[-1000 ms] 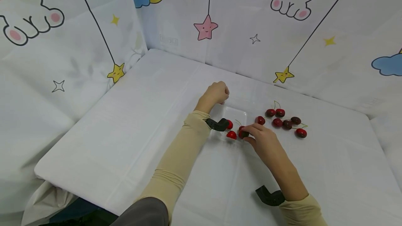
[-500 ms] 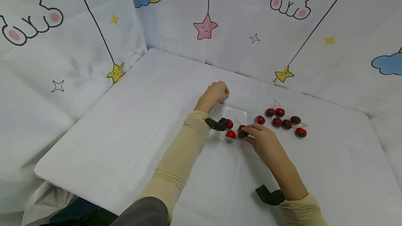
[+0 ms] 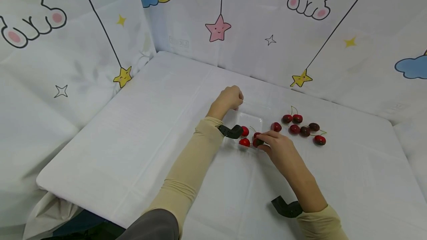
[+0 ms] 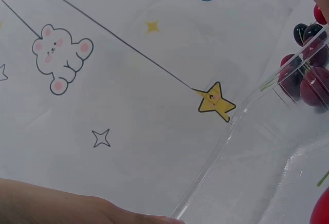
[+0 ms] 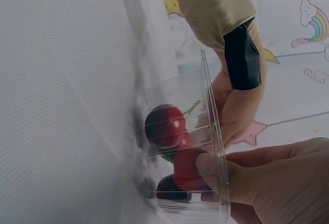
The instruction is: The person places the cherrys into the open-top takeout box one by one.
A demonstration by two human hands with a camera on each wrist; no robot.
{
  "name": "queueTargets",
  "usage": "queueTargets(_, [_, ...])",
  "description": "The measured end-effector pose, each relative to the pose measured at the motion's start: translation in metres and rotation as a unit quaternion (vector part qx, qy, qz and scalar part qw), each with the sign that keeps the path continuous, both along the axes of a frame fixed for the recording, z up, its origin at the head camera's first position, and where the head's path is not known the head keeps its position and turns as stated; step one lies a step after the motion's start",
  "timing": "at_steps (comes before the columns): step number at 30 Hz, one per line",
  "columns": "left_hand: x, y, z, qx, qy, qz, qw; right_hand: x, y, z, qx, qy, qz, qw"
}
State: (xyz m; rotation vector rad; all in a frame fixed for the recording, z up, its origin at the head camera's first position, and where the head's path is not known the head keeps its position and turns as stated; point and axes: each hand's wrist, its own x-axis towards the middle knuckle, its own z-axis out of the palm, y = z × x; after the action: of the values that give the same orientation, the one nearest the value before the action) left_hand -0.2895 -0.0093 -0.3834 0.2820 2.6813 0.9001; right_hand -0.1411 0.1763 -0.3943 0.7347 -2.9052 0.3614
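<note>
A clear plastic box [image 3: 251,119] sits mid-table with several red cherries in it, among them a bright red cherry [image 3: 244,142] near its front. My left hand [image 3: 230,99] holds the box's rim at the far left corner; its thumb [image 4: 139,218] lies along the rim in the left wrist view. Inside the near right part, my right hand [image 3: 279,147] pinches a dark red cherry [image 3: 257,142] between thumb and fingers. In the right wrist view this cherry [image 5: 187,168] shows through the box wall, beside another cherry [image 5: 165,125].
Right of the box, several loose cherries lie on the white-covered table, including a stemmed pair [image 3: 292,119] and a single cherry [image 3: 276,127] close to the box. A cartoon-printed white curtain [image 3: 253,40] rises behind the table [image 3: 133,121].
</note>
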Motion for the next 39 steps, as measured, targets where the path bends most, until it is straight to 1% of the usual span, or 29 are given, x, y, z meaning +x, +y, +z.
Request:
queueTargets(7, [-0.0012, 0.0008, -0.0015, -0.002, 0.005, -0.003, 1.0000, -0.0002, -0.0002, 0.0007, 0.000, -0.005, -0.002, 1.0000])
queueTargets(16, [-0.0003, 0.0006, -0.0002, -0.002, 0.005, -0.007, 1.0000, 0.0003, -0.0003, 0.0001, 0.002, -0.009, -0.005, 0.9999])
queueTargets(29, [-0.0022, 0.0003, -0.0037, 0.006, 0.004, -0.004, 1.0000, -0.0006, -0.0005, 0.0003, 0.005, -0.011, -0.002, 0.9999])
queueTargets(39, [-0.0022, 0.0004, -0.0032, 0.005, 0.005, -0.002, 1.0000, 0.0010, -0.0014, 0.0015, 0.012, -0.017, -0.011, 0.9997])
